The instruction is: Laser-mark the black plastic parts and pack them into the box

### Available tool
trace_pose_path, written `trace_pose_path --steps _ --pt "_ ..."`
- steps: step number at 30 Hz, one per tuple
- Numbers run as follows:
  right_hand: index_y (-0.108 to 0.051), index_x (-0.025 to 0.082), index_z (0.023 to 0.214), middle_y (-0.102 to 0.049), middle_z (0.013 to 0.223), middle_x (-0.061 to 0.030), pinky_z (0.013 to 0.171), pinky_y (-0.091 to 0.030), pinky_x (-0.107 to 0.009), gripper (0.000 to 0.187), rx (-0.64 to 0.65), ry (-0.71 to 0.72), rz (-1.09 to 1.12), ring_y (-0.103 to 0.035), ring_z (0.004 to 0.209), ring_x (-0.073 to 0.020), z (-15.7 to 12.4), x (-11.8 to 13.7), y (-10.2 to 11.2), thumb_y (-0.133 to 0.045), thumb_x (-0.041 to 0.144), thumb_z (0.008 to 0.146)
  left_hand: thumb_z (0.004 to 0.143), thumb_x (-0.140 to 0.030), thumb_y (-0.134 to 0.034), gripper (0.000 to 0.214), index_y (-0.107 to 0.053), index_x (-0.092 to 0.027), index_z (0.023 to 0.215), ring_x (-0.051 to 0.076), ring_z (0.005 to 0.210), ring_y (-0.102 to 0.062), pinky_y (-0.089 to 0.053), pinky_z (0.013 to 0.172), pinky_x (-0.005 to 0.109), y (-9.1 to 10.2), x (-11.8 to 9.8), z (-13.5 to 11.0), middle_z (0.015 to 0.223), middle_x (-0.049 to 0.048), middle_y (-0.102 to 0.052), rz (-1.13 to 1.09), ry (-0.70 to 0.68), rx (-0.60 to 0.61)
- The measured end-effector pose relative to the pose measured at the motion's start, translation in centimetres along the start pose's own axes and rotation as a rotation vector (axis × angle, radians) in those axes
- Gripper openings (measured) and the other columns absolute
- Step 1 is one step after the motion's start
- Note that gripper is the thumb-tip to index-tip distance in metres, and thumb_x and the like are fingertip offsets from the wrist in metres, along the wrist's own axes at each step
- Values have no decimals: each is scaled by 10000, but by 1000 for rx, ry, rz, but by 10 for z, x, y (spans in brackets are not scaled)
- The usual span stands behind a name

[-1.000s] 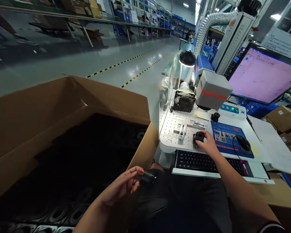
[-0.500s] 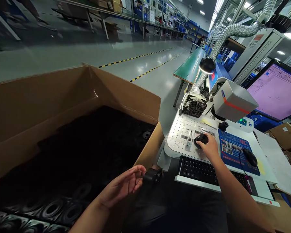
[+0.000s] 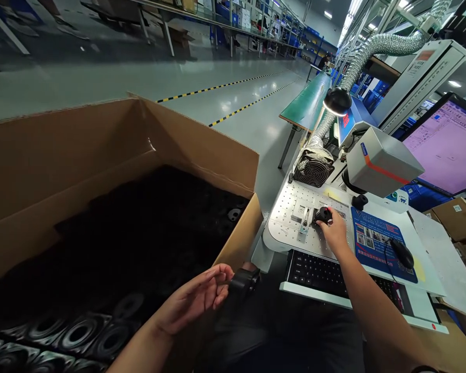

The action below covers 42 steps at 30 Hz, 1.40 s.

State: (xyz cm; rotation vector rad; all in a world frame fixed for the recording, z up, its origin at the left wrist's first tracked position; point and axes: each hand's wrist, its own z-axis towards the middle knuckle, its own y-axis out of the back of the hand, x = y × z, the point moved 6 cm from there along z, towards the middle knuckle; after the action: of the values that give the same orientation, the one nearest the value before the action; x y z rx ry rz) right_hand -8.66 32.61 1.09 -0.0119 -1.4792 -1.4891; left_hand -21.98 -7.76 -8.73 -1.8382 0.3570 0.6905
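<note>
Left hand (image 3: 204, 298): fingers closed on black part (image 3: 245, 280), just beside carton (image 3: 202, 142)
Right hand (image 3: 336, 231): clamped on second black part (image 3: 322, 214), at perforated plate (image 3: 281, 228), near metal bracket (image 3: 305, 219)
Behind plate: fan (image 3: 314, 171), then green table (image 3: 307, 102)

Right foreground: computer mouse (image 3: 402, 253) on blue printed mouse pad (image 3: 376, 247); black keyboard (image 3: 318, 275) on a pull-out tray (image 3: 310, 293) below; monitor (image 3: 450, 147) behind. Far right: stacked cardboard boxes (image 3: 461, 217). Background: green-topped table (image 3: 307, 103), right of black-and-yellow striped floor tape (image 3: 196, 92).
</note>
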Motion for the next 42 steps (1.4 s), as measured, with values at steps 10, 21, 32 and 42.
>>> trace_pose_path --steps 10,21,32,42 --pt "-588 156 1396 -719 1255 -182 1049 -491 -518 696 -111 -157 65 -672 1169 -351 -23 -17 -3 -704 458 780 983 -449 -606 356 -740 -159 1140 175 750 -534 -478 673 280 -2 -1 2 1048 94 -576 5 -13 11" --pt "-575 138 1408 -698 1310 -213 1087 -477 -571 736 -130 -179 114 -660 1218 -375 -21 -16 -5 -724 445 756 914 -449 -728 341 -779 -172 1106 186 774 -557 -507 691 289 -8 -8 -1 1091 96 -608 -32 -2 -55" --pt "-577 219 1396 -756 1216 -121 1035 -576 -493 431 -51 -72 218 -749 1083 -254 -174 -29 62 -546 371 994 751 -490 -877 470 -798 -148 1064 211 772 -548 -557 677 300 -5 -8 4 1058 110 -630 18 18 -155" --pt "-540 237 1460 -750 1245 -111 1029 -594 -510 500 64 -2 175 -746 1135 -251 -221 -55 32 -478 219 964 736 -494 -887 469 -804 -139 1031 230 787 -563 -564 678 311 -14 -12 3 1045 127 -646 59 23 -203"
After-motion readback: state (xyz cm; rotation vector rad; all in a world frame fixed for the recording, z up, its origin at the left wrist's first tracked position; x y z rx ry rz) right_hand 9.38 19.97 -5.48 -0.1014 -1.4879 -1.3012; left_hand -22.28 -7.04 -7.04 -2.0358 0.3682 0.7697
